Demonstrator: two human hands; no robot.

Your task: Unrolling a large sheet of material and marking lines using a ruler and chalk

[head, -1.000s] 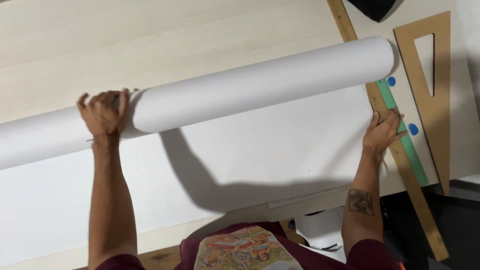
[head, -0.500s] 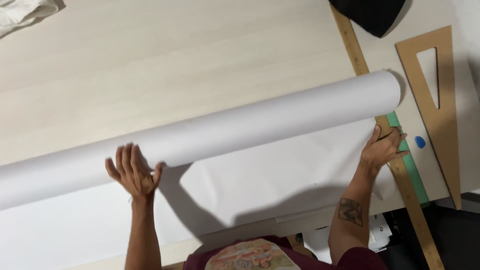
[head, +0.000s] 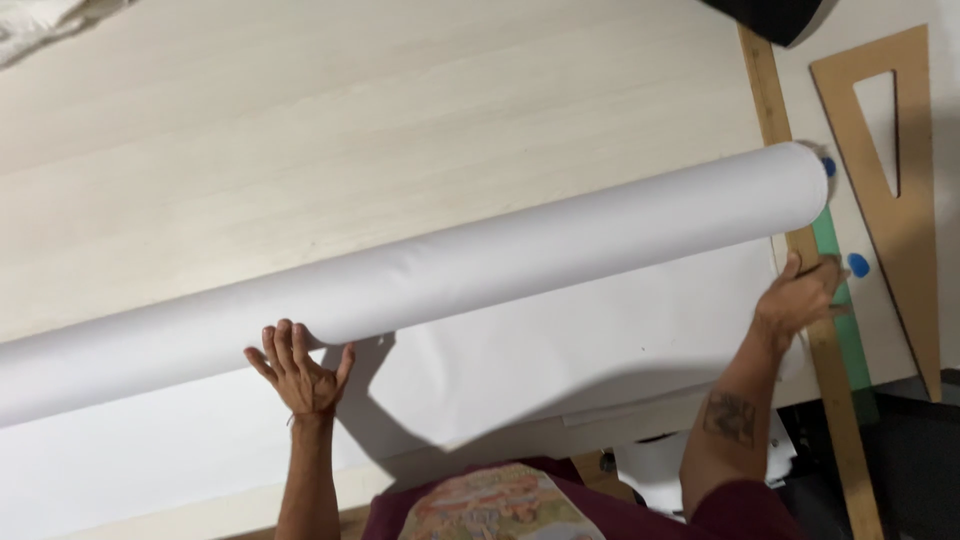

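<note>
- The table [head: 400,120], of pale wood, is carrying everything and is filling most of the view.
- The white roll [head: 450,270] is lying across the table, from the left edge to the right side, and its loose sheet [head: 560,350] is spreading toward the person.
- A long wooden ruler [head: 790,200] is running along the right end of the roll, and a brown wooden triangle [head: 900,200] is lying just beside it.
- The left hand [head: 298,372] is pressing against the near side of the roll, its grip apart, fingers spread.
- The right hand [head: 805,295] is resting on the sheet's right edge at the ruler; its grip is looking half closed, I cannot tell on what.
</note>
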